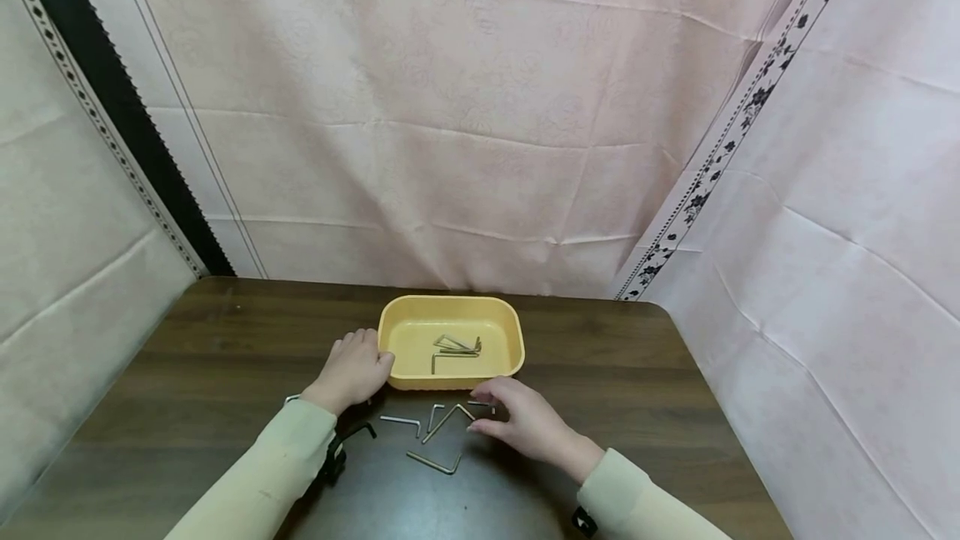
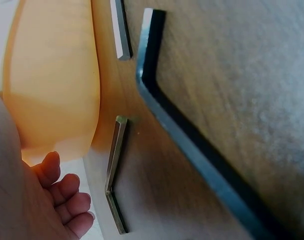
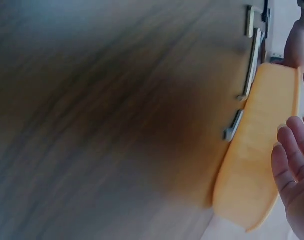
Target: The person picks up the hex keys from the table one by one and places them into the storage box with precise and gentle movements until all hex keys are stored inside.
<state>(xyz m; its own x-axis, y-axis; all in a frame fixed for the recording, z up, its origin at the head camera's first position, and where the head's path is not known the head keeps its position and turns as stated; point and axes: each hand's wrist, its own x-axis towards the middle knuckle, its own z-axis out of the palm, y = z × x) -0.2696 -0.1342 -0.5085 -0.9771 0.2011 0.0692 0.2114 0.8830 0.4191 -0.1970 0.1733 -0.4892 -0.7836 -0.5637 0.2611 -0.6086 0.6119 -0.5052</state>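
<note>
A yellow plastic tray stands mid-table with several silver hex keys inside. My left hand rests with relaxed fingers against the tray's left front corner; its loosely curled fingers show beside the tray wall. My right hand hovers low in front of the tray, fingers extended, fingertips by a small silver hex key. More silver hex keys lie between the hands, and a bent one lies nearer me. A black hex key lies by my left wrist.
The dark wooden table is closed in by pink cloth walls at the back and sides. In the left wrist view the black hex key and a silver hex key lie close to the tray.
</note>
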